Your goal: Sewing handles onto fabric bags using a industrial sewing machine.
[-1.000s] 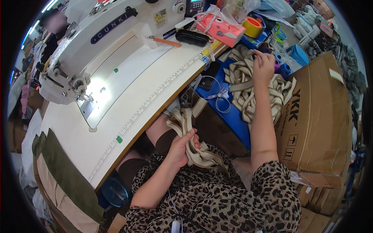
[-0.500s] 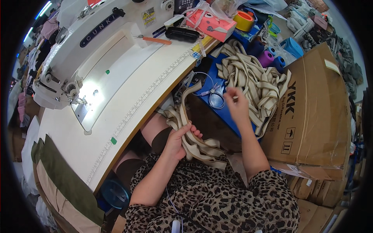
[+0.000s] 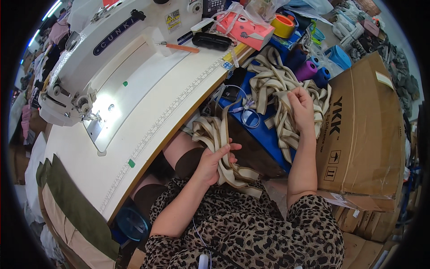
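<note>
My left hand (image 3: 216, 163) is closed around a loose bundle of cream fabric strips with brown edges (image 3: 212, 134). The bundle hangs over my lap, its ends trailing on both sides of the fingers. Farther right, my right hand (image 3: 301, 106) has its fingertips pinched on a strip in a tangled heap of the same fabric strips (image 3: 286, 71). That heap lies on a blue surface (image 3: 274, 142) beside the carton. How many strips the right fingers grip is hidden.
A white sewing machine (image 3: 130, 40) stands on the white table (image 3: 148, 139) at left, its lamp lit. A large carton (image 3: 363, 134) borders the heap at right. Behind are thread cones (image 3: 306, 71) and a pink box (image 3: 245, 30). Olive and beige cloth (image 3: 76, 206) hangs at the table's near left.
My right hand has moved right and away from me, onto the heap, and now pinches a strip there. The heap has shifted shape. My left hand has moved slightly right with its bundle.
</note>
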`<state>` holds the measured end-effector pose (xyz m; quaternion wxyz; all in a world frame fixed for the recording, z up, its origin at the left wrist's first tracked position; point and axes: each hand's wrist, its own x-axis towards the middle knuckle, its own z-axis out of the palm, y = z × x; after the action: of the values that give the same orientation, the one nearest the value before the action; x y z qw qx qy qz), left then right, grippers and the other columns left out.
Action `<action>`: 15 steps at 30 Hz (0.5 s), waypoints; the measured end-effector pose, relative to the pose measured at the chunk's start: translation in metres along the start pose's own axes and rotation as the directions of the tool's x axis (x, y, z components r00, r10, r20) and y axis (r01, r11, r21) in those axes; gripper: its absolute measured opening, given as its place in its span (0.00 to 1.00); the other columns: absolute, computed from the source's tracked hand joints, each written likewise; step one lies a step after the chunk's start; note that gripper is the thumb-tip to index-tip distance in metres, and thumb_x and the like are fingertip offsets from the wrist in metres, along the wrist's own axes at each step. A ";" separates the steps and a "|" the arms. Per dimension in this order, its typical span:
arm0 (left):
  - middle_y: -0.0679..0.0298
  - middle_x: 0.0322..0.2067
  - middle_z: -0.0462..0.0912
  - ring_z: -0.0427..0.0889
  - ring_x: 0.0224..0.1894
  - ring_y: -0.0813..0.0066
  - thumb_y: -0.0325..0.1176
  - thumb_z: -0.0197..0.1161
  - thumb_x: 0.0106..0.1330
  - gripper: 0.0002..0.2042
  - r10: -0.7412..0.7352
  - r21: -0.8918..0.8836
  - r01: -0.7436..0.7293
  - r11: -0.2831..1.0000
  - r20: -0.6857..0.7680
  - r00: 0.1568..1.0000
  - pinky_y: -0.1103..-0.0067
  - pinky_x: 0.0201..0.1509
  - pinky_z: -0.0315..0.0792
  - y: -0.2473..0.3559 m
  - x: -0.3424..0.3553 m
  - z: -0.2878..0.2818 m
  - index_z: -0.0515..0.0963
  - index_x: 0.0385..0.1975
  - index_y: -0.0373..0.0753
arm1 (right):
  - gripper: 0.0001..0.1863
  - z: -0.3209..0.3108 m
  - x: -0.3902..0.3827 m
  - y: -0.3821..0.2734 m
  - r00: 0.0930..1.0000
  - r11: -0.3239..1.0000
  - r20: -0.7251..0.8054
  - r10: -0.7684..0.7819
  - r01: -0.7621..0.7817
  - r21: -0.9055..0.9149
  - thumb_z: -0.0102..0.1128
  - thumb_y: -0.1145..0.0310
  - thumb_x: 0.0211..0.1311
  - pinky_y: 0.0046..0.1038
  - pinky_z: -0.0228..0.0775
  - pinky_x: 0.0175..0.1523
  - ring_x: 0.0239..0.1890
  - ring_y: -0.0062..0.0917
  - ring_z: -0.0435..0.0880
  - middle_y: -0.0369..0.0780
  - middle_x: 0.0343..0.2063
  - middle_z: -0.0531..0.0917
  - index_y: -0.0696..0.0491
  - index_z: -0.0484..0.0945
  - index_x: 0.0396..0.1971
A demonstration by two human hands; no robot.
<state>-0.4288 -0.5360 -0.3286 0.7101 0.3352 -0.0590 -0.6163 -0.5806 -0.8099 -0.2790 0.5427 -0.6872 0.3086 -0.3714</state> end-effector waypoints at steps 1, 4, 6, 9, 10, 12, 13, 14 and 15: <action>0.54 0.46 0.80 0.78 0.30 0.76 0.33 0.57 0.70 0.15 0.000 0.004 0.000 1.000 -0.012 1.000 0.74 0.44 0.76 0.000 0.002 0.001 0.69 0.52 0.36 | 0.07 0.001 0.002 0.001 0.996 0.996 0.025 -0.086 0.086 -0.028 0.54 0.69 0.69 0.18 0.64 0.31 0.25 0.11 0.69 0.29 0.25 0.74 0.53 0.71 0.30; 0.53 0.46 0.80 0.79 0.30 0.78 0.32 0.58 0.70 0.13 -0.047 -0.024 0.046 0.999 -0.045 0.998 0.77 0.41 0.77 0.001 0.004 0.002 0.69 0.50 0.36 | 0.08 -0.006 0.023 -0.003 0.979 0.895 -0.172 0.105 -0.018 0.446 0.48 0.68 0.71 0.30 0.77 0.46 0.37 0.29 0.84 0.43 0.36 0.82 0.56 0.72 0.34; 0.53 0.47 0.80 0.79 0.30 0.78 0.33 0.57 0.70 0.13 -0.044 -0.043 0.041 0.998 -0.053 0.998 0.78 0.40 0.77 0.001 0.002 0.000 0.69 0.50 0.37 | 0.08 -0.011 0.035 -0.016 0.979 0.864 -0.186 -0.087 0.167 0.476 0.48 0.69 0.71 0.38 0.75 0.56 0.44 0.35 0.84 0.46 0.39 0.82 0.58 0.72 0.35; 0.52 0.47 0.80 0.80 0.31 0.77 0.34 0.57 0.70 0.13 -0.023 -0.077 0.021 0.997 -0.030 0.999 0.78 0.40 0.77 -0.001 0.002 -0.001 0.69 0.51 0.37 | 0.08 -0.006 0.045 -0.046 0.950 0.885 -0.246 -0.193 0.277 0.375 0.47 0.71 0.71 0.35 0.74 0.56 0.48 0.33 0.81 0.48 0.44 0.79 0.60 0.71 0.34; 0.52 0.47 0.80 0.80 0.31 0.77 0.34 0.57 0.70 0.13 -0.038 -0.069 0.034 0.997 -0.045 0.998 0.78 0.40 0.77 -0.001 0.003 0.000 0.69 0.51 0.37 | 0.08 -0.003 0.045 -0.059 0.950 0.941 -0.280 -0.138 0.214 0.264 0.46 0.71 0.71 0.33 0.73 0.56 0.49 0.32 0.80 0.48 0.46 0.78 0.59 0.70 0.33; 0.52 0.48 0.80 0.80 0.32 0.76 0.37 0.56 0.71 0.14 -0.037 -0.056 0.034 0.998 -0.060 0.998 0.77 0.41 0.77 -0.001 0.004 0.003 0.70 0.51 0.38 | 0.07 0.007 0.013 -0.078 0.900 0.873 -0.007 -0.436 0.425 0.238 0.51 0.70 0.66 0.29 0.70 0.53 0.48 0.28 0.77 0.44 0.48 0.77 0.57 0.69 0.31; 0.52 0.48 0.80 0.80 0.32 0.76 0.37 0.56 0.71 0.14 -0.039 -0.065 0.036 0.997 -0.056 0.998 0.77 0.41 0.77 -0.001 0.005 0.005 0.70 0.51 0.38 | 0.05 0.017 -0.007 -0.081 0.876 0.861 0.103 -0.472 0.433 0.267 0.53 0.71 0.62 0.27 0.69 0.51 0.46 0.25 0.76 0.41 0.48 0.77 0.55 0.70 0.30; 0.53 0.49 0.79 0.80 0.32 0.76 0.40 0.55 0.72 0.15 -0.062 -0.119 0.062 0.991 0.003 0.998 0.76 0.42 0.77 0.000 0.007 0.006 0.70 0.51 0.38 | 0.06 0.029 -0.024 -0.083 0.876 0.894 0.216 -0.432 0.385 0.228 0.56 0.70 0.58 0.30 0.68 0.51 0.46 0.27 0.76 0.42 0.47 0.77 0.54 0.70 0.27; 0.53 0.49 0.79 0.80 0.33 0.76 0.43 0.54 0.72 0.17 -0.088 -0.160 0.089 0.983 0.017 0.996 0.75 0.43 0.77 0.001 0.009 0.008 0.70 0.52 0.38 | 0.07 0.035 -0.035 -0.088 0.795 0.916 0.464 -0.390 0.385 0.111 0.57 0.70 0.56 0.32 0.68 0.49 0.44 0.29 0.77 0.42 0.43 0.79 0.54 0.70 0.23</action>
<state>-0.4300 -0.5469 -0.3252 0.7065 0.2761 0.0026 -0.6516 -0.5684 -0.7436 -0.2045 0.5180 -0.8025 0.0163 -0.2957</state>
